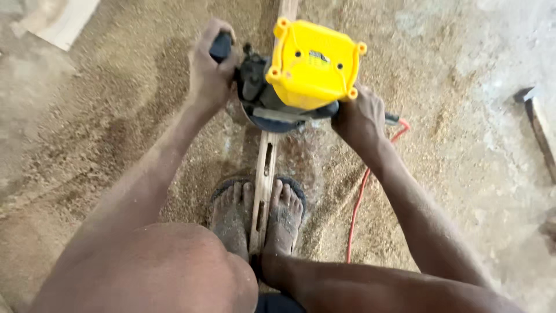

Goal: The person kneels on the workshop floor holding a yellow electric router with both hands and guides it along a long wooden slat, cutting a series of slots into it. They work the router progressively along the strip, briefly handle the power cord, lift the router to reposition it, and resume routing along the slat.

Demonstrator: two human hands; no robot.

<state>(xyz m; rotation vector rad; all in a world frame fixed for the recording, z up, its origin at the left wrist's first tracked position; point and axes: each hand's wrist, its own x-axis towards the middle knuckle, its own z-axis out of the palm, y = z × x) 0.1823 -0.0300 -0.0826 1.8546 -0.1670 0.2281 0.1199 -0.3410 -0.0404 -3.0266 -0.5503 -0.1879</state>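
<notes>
A floor (87, 127) thickly covered with sawdust was seen from above, with bare concrete showing toward the right. The left hand (211, 69) was wrapped tight around a black side handle (220, 46) of a router (298, 75) with a yellow top, and the right hand (360, 119) was closed around the opposite handle (mostly hidden by the fingers). The router's round base was set on a narrow wooden strip (263, 179), which ran from near to far through the middle of the scene. A slot was cut into the strip just near of the tool. The strip was flanked by two dusty feet in sandals, the left foot (231, 217) and the right foot (284, 217), both pressed against its sides. A red cable (359, 197) was trailed from the router's right side toward the near edge. A pale board (58, 20) lay at far left, and another piece of wood (541, 130) at the right edge.
</notes>
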